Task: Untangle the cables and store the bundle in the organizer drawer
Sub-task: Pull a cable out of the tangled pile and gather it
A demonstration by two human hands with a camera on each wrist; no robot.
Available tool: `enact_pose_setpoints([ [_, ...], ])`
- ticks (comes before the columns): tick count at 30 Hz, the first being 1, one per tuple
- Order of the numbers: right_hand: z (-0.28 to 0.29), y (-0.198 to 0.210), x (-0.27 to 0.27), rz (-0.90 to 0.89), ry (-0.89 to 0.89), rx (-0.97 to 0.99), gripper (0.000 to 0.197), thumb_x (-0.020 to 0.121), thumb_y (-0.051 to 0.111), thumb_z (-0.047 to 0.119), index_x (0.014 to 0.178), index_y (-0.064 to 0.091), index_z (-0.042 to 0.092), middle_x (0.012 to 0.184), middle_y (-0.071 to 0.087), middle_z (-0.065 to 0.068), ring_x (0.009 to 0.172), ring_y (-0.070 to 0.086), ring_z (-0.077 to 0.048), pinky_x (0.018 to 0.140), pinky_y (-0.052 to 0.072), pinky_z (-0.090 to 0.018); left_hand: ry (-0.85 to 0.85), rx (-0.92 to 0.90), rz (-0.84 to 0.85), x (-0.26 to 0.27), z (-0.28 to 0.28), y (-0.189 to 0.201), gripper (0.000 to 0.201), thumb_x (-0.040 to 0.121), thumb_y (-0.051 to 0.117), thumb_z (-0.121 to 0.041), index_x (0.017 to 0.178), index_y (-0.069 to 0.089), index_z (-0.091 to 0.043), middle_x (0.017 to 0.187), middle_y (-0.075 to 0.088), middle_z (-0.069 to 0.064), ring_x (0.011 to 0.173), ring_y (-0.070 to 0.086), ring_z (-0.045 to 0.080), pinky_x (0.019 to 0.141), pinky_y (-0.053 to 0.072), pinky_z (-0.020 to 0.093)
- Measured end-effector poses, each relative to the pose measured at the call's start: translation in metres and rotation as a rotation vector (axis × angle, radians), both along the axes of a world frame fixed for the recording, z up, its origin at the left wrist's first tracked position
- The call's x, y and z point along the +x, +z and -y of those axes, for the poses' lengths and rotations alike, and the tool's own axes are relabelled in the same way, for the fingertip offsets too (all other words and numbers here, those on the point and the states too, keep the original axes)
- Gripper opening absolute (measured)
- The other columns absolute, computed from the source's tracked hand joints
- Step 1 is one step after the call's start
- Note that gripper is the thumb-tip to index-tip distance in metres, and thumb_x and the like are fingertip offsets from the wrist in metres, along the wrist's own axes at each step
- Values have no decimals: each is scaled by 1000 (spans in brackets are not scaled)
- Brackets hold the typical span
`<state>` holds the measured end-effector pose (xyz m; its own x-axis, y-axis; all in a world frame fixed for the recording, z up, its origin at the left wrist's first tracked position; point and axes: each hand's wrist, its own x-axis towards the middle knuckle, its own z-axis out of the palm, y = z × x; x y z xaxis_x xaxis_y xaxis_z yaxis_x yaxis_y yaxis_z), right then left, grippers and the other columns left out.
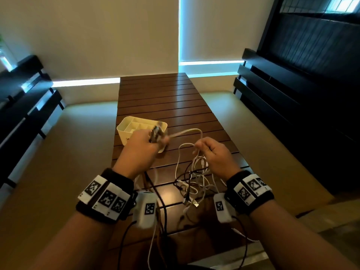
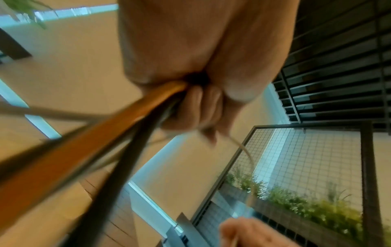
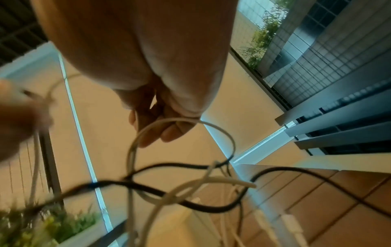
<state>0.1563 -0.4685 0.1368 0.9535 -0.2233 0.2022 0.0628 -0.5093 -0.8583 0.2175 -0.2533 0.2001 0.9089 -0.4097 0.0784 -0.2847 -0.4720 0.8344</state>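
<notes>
A tangle of white and black cables [image 1: 191,179] hangs and lies over the near part of the brown slatted table [image 1: 165,102]. My left hand [image 1: 145,145] is raised in front of the white organizer drawer [image 1: 134,125] and grips a wad of cable ends; in the left wrist view its curled fingers [image 2: 198,107] clasp an orange and a dark cable [image 2: 118,137]. My right hand [image 1: 209,151] pinches a white cable loop [image 1: 187,145] to the right; the right wrist view shows that white loop [image 3: 180,133] under the fingers, crossed by black cable [image 3: 169,195].
The organizer drawer stands at the table's left edge, with inner dividers. Dark benches [image 1: 29,98] stand on the left and dark slatted furniture [image 1: 292,94] on the right. Beige floor surrounds the table. Wrist-camera leads hang below my forearms.
</notes>
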Motion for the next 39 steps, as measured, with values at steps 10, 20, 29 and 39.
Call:
enact_pose_setpoints([
  [10,15,-5,19,153,37,-239,13,94,65,13,102,75,16,81,60,13,73,56,-3,66,42,-17,79,58,135,-10,-2,18,16,97,59,-13,90,68,-2,77,62,13,65,51,24,63,43,39],
  [20,-8,5,18,328,98,-310,15,93,62,12,102,74,12,85,60,5,75,54,-4,66,39,-11,-133,239,72,-16,34,-4,20,98,60,-28,80,59,-20,70,56,-2,64,51,16,56,34,29],
  [29,-4,-38,8,-1,82,-279,5,94,64,20,91,66,17,91,61,8,82,59,-7,70,46,-20,25,-84,131,-25,34,11,28,98,61,-25,71,58,-25,61,53,-9,55,50,-1,52,35,17],
  [39,-8,5,1,20,52,-25,17,92,65,17,106,61,26,108,63,9,102,60,-2,84,50,-18,99,-174,133,-17,25,15,27,98,62,-26,77,65,-9,62,53,-1,58,45,11,59,39,33],
])
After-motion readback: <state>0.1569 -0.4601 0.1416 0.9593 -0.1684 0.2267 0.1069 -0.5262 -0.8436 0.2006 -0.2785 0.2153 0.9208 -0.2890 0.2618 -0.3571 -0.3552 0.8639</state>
